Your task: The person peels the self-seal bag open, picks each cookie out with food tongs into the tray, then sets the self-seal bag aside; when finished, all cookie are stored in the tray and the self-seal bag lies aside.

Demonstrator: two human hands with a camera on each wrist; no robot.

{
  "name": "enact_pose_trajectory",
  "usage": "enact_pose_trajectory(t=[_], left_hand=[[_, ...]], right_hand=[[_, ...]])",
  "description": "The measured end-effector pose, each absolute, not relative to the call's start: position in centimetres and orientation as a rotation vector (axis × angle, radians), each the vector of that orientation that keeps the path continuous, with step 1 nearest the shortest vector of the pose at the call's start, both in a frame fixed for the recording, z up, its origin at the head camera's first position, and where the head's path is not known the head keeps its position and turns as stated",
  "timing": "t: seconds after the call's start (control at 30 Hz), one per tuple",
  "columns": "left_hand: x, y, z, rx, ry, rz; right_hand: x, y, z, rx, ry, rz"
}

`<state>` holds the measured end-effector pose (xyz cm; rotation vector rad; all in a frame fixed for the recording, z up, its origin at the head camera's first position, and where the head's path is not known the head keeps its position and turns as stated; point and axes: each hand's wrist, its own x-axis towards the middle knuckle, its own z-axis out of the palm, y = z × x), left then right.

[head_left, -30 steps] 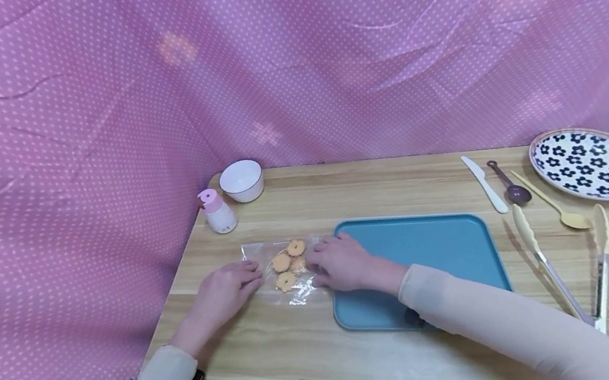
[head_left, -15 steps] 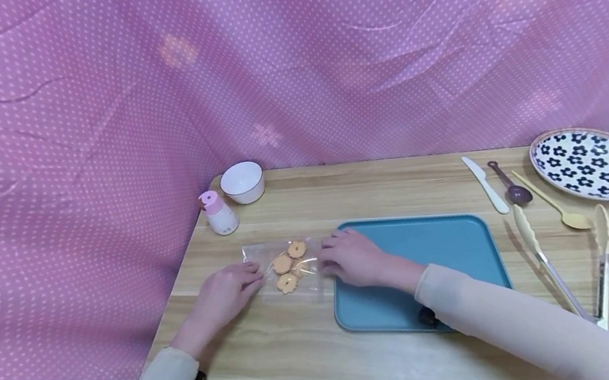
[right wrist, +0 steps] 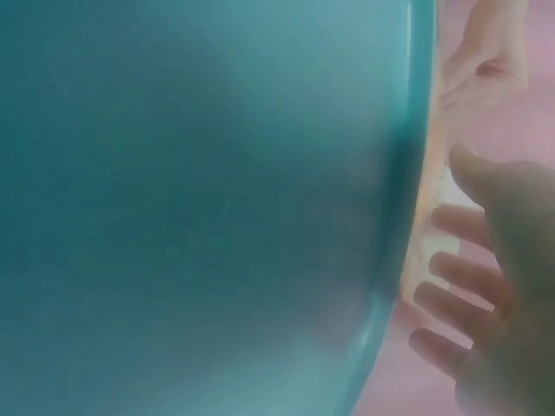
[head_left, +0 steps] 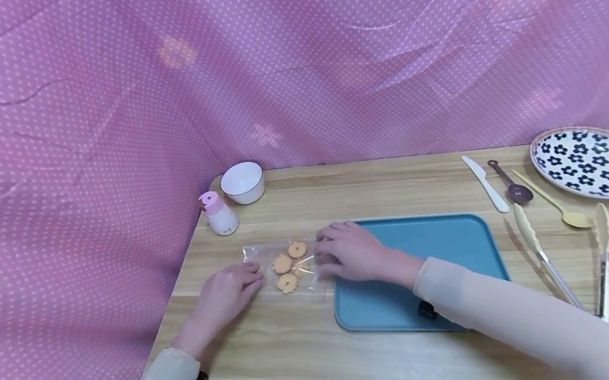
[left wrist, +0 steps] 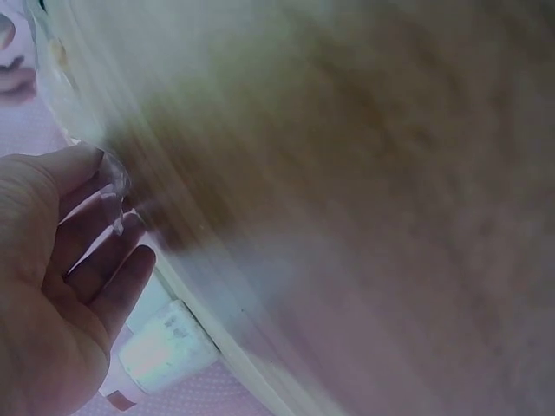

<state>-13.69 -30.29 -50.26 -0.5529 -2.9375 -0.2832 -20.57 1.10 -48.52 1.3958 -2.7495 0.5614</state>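
A clear plastic bag [head_left: 269, 293] with several round, scalloped cookies [head_left: 282, 264] in it lies on the wooden table, left of the blue tray [head_left: 435, 243]. My left hand [head_left: 231, 291] pinches the bag's left edge; in the left wrist view a crinkled bit of plastic [left wrist: 114, 186] shows between thumb and fingers. At the bag's right end, over the tray's left rim, is my right hand [head_left: 351, 251]. In the right wrist view this hand [right wrist: 512, 269] has its fingers apart and relaxed, with nothing gripped between them.
A white bowl [head_left: 243, 184] and a pink-topped white bottle [head_left: 220, 215] stand at the back left. To the right lie a white knife [head_left: 486, 185], a brown measuring spoon [head_left: 517, 194], a yellow spoon [head_left: 574, 219], tongs [head_left: 550, 272] and a flower-patterned plate [head_left: 593, 165].
My right hand has drawn back from over the cookies to the right, to the bag's end, and its fingers have spread. My left hand stays at the bag's left edge.
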Motion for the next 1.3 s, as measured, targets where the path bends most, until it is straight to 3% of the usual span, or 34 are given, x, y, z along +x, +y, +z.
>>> enact_pose_trajectory(t=[0.53, 1.3], left_hand=[[-14.1, -30.4, -50.4, -0.535, -2.854, -0.326], [-14.6, -30.7, -50.7, -0.569, -2.860, -0.370]], right_hand=[[-22.2, 0.2, -48.5, 1.490, -2.908, 0.288], [-22.3, 1.1, -49.2, 1.469, -2.974, 0.427]])
